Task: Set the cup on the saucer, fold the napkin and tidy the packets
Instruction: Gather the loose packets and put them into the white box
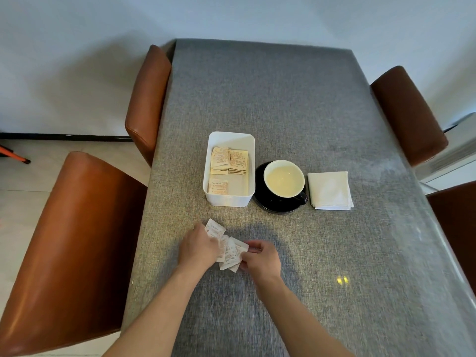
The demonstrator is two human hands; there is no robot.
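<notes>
A black cup (284, 182) with a cream inside stands on a black saucer (268, 203) mid-table. To its right lies a folded white napkin (330, 190). Left of the saucer a white box (229, 199) holds several packets (229, 161). Near me, several loose white packets (229, 249) lie bunched on the grey table (283, 99). My left hand (198, 247) rests on their left side, fingers over them. My right hand (260, 256) pinches the packets at their right edge.
Brown leather chairs stand at the table's sides: two on the left (72, 240) (148, 99), two on the right (407, 114) (456, 228). A white wall runs behind the table's far edge.
</notes>
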